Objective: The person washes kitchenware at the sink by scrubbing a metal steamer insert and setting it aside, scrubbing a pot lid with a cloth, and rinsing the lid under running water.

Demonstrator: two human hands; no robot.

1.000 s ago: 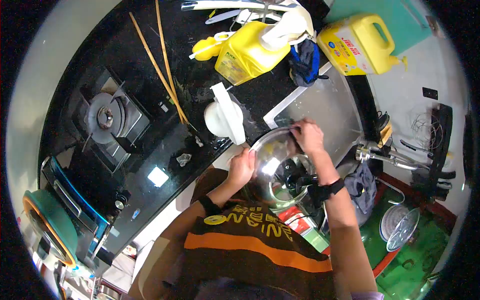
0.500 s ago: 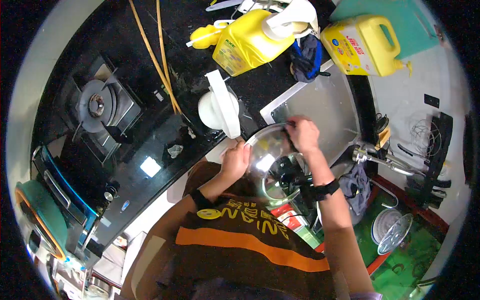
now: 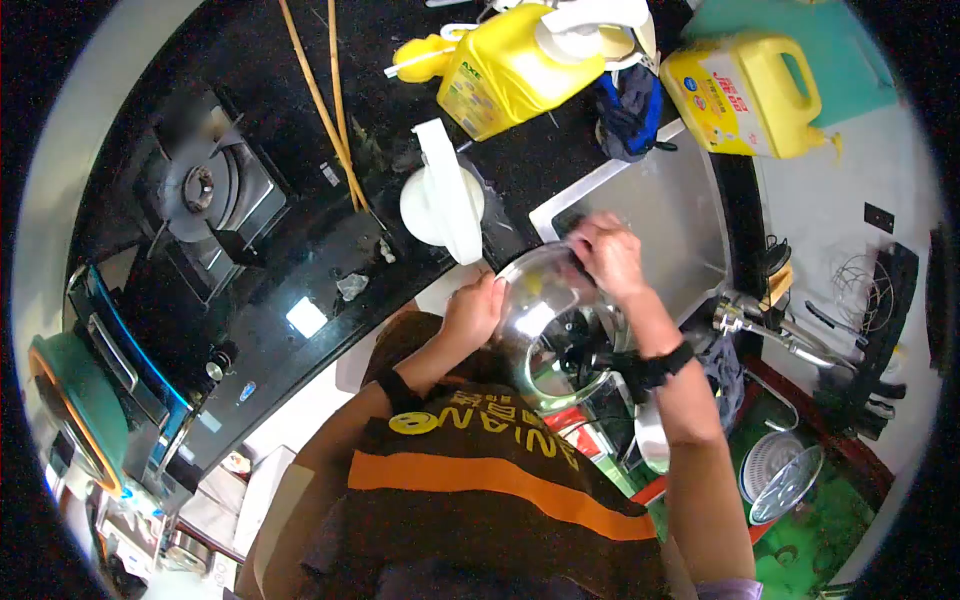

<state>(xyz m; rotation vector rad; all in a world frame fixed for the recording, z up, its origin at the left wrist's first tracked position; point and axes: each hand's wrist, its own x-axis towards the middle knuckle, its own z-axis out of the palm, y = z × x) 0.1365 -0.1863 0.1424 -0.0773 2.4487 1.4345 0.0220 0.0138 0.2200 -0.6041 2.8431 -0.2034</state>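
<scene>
A shiny, see-through or mirror-like round bowl point(image 3: 530, 305) is held tilted in front of my apron, beside the sink's near corner. My left hand point(image 3: 474, 312) is closed on its left rim, thumb on top. At the upper right rim, my right hand point(image 3: 607, 255) is closed, its fingers bent and slightly blurred. Something dark shows under those fingers, too small to name. A white plastic container with a long flat handle point(image 3: 443, 205) stands on the counter just beyond my left hand.
The metal sink point(image 3: 675, 205) and its faucet point(image 3: 735, 318) lie to the right. Two yellow detergent jugs, one nearer point(image 3: 510, 75) and one farther right point(image 3: 745, 95), stand behind. Long wooden chopsticks point(image 3: 325, 105) and a gas burner point(image 3: 200, 190) are on the left.
My right hand has moved slightly up and right along the bowl's rim. The left hand keeps its hold. The whole view has shifted a little.
</scene>
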